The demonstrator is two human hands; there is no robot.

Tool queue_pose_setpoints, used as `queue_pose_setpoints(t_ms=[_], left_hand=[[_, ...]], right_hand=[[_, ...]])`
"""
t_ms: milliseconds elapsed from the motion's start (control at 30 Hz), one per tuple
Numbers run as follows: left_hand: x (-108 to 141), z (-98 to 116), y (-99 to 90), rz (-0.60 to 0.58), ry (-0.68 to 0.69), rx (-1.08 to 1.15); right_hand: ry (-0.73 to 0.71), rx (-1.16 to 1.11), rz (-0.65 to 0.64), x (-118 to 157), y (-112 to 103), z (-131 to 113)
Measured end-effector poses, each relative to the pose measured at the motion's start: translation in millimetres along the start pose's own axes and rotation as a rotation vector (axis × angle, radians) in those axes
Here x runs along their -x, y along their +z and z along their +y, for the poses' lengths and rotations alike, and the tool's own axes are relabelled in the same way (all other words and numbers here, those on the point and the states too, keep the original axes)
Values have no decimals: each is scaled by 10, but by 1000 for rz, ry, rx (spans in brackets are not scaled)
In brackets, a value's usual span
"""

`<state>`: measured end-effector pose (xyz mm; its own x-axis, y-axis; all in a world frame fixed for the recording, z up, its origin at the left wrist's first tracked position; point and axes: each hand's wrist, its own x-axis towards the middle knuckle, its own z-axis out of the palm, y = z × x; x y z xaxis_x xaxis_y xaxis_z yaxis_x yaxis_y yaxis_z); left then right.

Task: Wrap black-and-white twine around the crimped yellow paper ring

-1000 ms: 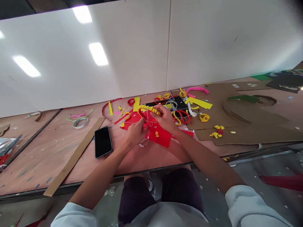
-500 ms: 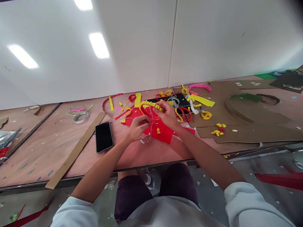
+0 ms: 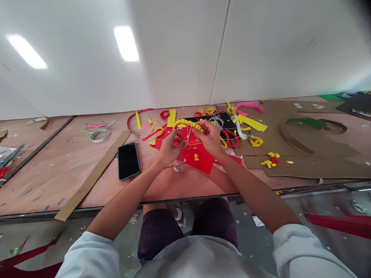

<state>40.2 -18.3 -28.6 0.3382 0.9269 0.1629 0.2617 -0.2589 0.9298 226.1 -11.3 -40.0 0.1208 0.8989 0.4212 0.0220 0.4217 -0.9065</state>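
Note:
My right hand (image 3: 210, 139) is closed on the right end of a curved strip (image 3: 185, 122) lined with yellow folded pieces. A black-and-white twisted string (image 3: 188, 133) hangs from the middle of the strip. My left hand (image 3: 169, 148) is at the strip's left end, thumb and fingers curved and apart; whether they touch the strip is hard to see. Under both hands lies a red sheet (image 3: 199, 162) with a small yellow-orange piece (image 3: 196, 157) on it. A loop of the same string (image 3: 179, 166) rests below my left hand.
A phone (image 3: 129, 161) and a long cardboard strip (image 3: 92, 177) lie to the left, with a tape roll (image 3: 99, 135) behind. Red-handled scissors (image 3: 232, 138), a yellow coil (image 3: 256, 141) and yellow pieces (image 3: 269, 163) are to the right, near brown cardboard (image 3: 319, 164). A white wall (image 3: 179, 58) stands behind.
My left hand has moved up from the hanging string to the left end of the strip, and its fingers have spread. My right hand still holds the strip. The view has shifted slightly.

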Motion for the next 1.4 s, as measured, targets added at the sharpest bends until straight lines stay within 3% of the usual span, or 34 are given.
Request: queue_pose_setpoints(t_ms=[100, 233, 600, 700, 867, 1000, 1133, 1400], left_hand=[[-19, -40, 39, 109, 130, -270], [-33, -74, 96, 172, 196, -459], [-46, -107, -10, 145, 246, -362], [-116, -42, -159, 198, 215, -373], [-342, -125, -694, 515, 31, -692], [-427, -297, -950, 407, 5, -889], [-425, -306, -881, 289, -51, -1051], [-410, -278, -871, 308, 39, -1092]], right_hand=[[-10, 4, -10, 21, 29, -29], [-39, 22, -18, 53, 72, -41], [21, 37, 16, -7, -11, 5], [27, 43, 40, -31, -33, 26], [20, 71, 43, -48, -47, 47], [11, 74, 42, -50, -55, 60], [15, 66, 31, -52, -61, 74], [49, 95, 4, -40, -43, 18]])
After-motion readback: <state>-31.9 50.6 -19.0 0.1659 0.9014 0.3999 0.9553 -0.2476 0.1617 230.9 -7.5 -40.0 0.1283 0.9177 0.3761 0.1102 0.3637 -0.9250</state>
